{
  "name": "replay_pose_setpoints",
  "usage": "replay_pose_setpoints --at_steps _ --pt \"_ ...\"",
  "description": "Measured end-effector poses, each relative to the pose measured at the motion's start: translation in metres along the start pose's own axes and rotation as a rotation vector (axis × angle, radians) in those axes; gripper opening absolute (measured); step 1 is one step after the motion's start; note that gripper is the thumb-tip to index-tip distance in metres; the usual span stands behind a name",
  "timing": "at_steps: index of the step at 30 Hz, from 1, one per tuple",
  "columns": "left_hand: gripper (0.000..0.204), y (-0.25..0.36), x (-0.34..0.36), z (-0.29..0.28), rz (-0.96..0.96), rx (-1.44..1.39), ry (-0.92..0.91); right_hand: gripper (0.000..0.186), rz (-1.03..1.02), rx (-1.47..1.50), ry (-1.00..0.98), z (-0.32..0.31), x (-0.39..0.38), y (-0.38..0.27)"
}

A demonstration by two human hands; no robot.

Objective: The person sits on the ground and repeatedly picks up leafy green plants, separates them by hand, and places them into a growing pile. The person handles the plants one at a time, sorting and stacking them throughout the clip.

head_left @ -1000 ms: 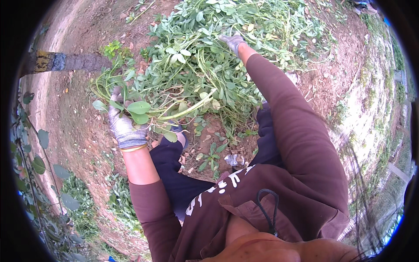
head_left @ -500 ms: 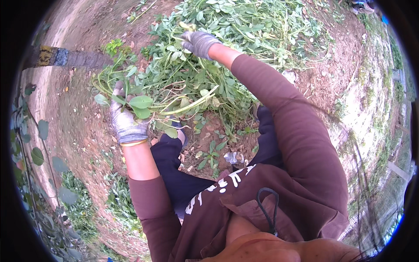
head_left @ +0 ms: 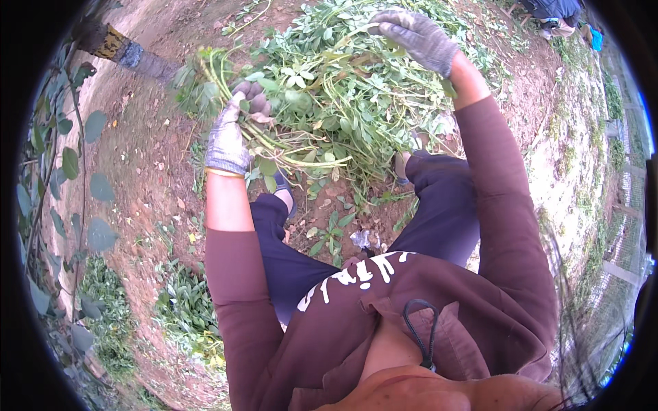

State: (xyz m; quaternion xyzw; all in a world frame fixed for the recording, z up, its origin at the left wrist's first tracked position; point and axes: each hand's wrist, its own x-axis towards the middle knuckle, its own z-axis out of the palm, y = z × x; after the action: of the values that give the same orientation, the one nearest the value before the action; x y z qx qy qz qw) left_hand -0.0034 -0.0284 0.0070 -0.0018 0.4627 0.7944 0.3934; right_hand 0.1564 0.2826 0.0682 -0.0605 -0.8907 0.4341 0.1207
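My left hand (head_left: pixel 235 130), in a grey glove, is closed round a bunch of leafy green stems (head_left: pixel 281 149) with pale stalk ends pointing right. My right hand (head_left: pixel 413 41), also gloved, is raised at upper right over a big heap of loose leafy plants (head_left: pixel 329 103), fingertips pinched on a pale green stem (head_left: pixel 353 35). The heap lies on reddish soil just beyond my feet and hides part of the ground.
A trunk with painted bands (head_left: pixel 130 51) stands upper left. Leafy branches (head_left: pixel 96 185) line the left edge. More cut greens (head_left: pixel 185 308) lie at lower left. A small crumpled wrapper (head_left: pixel 363 240) lies between my legs. Mesh fencing (head_left: pixel 620 240) runs along the right; dark fabric items (head_left: pixel 552 14) sit upper right.
Over the last second my left hand moved up and right with its bunch. My right hand dipped leftward into the heap, then rose to the right holding a stem.
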Motion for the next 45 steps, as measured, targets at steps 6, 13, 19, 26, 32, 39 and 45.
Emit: replay_pose_setpoints --at_steps 6,13,19,26,32,39,45 --pt "0.037 -0.013 -0.003 0.002 -0.126 -0.079 -0.331 0.031 -0.013 0.049 -0.130 0.018 -0.039 -0.024" --pt "0.040 -0.039 -0.018 0.034 -0.340 0.097 -0.396 0.037 0.063 0.037 -0.174 0.056 -0.008 -0.019" --pt "0.048 -0.046 -0.022 0.048 -0.363 0.018 -0.590 0.027 0.030 -0.196 0.146 0.053 0.012 -0.003" --pt "0.035 -0.014 0.007 0.023 0.108 -0.014 0.033 0.036 0.193 -0.005 0.431 0.046 0.017 0.084" --pt "0.024 0.002 0.021 0.007 0.124 -0.145 0.192 0.044 0.630 -0.171 -0.343 0.102 -0.022 0.176" --pt "0.041 0.020 0.012 -0.009 0.222 -0.135 0.281 0.051 0.547 -0.423 -0.709 0.166 -0.027 0.131" --pt "0.039 0.028 0.010 0.002 0.162 -0.170 0.432 0.038 0.751 0.043 -0.508 0.171 -0.026 0.137"
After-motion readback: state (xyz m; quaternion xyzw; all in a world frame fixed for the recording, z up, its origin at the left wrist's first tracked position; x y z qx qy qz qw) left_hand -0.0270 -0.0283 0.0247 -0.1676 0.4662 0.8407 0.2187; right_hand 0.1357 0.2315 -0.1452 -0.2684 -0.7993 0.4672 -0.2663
